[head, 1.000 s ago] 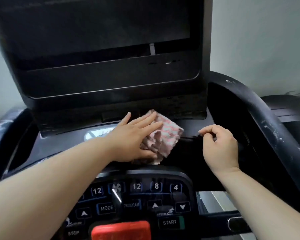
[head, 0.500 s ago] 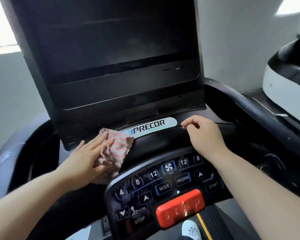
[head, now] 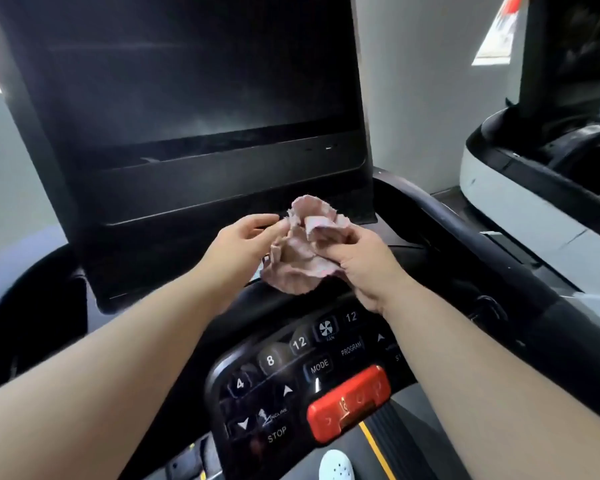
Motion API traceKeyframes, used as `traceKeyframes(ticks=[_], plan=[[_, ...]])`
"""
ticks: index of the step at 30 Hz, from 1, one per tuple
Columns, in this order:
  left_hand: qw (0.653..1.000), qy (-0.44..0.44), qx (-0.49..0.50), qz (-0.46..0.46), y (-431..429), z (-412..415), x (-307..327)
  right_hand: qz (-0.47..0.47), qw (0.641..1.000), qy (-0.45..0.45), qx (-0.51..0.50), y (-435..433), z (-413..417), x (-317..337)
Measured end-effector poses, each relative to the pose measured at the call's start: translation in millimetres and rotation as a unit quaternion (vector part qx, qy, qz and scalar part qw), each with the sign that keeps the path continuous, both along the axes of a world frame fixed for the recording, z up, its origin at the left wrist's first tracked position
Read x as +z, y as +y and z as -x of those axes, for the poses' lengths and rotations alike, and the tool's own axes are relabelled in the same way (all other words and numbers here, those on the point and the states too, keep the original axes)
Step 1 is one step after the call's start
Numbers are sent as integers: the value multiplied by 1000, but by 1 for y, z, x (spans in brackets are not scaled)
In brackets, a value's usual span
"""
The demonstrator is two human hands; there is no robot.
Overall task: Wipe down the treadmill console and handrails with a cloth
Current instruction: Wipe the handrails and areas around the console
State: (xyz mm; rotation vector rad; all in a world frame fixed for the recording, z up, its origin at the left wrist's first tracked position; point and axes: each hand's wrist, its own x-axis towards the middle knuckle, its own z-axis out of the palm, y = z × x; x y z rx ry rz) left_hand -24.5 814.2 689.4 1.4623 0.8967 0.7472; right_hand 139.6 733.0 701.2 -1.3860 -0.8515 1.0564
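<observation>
A crumpled pink cloth (head: 300, 252) is held in the air in front of the black treadmill console (head: 201, 188), just below its dark screen. My right hand (head: 364, 263) grips the cloth's right side, fingers closed on a fold. My left hand (head: 245, 242) touches the cloth's left edge with thumb and fingertips, fingers loosely apart. Below the hands lies the button panel (head: 291, 362) with a red stop bar (head: 349, 401). The right handrail (head: 465, 244) curves away from the console; the left handrail (head: 25, 282) is dark and partly cut off.
Another machine (head: 534, 174), white and black, stands close on the right. A grey wall (head: 420, 91) is behind the console. A white shoe (head: 336, 465) and the belt's yellow line (head: 374, 448) show at the bottom edge.
The cloth has been lifted off the console's left side and brought to the middle. My right hand left the console ledge and took hold of the cloth; my left hand loosened on it.
</observation>
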Motion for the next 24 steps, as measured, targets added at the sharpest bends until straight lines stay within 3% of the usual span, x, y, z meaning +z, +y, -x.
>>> traceKeyframes(ticks=[1,3,5,8,11,14,17,20,22,24], plan=[[999,28,32,-4,7,11,-8,23,991,-105,-77,5,-7,-4],[981,164,71,-71,16,42,-26,97,935,-301,-157,15,-24,-14],[929,320,70,-172,16,70,-39,177,891,-409,-82,24,-24,-23],[881,382,39,-277,13,90,-50,196,835,-513,32,37,2,-37],[865,394,27,-311,13,93,-53,108,817,-565,36,45,34,-37],[849,404,28,-339,16,95,-52,41,794,-594,122,44,65,-39],[846,412,27,-337,16,94,-51,26,757,-630,173,41,66,-36],[860,403,7,-312,12,101,-55,166,738,-643,123,50,11,-33],[867,401,14,-295,6,111,-58,298,735,-606,59,49,-24,-29],[862,414,44,-289,3,122,-59,367,726,-581,7,50,-27,-31]])
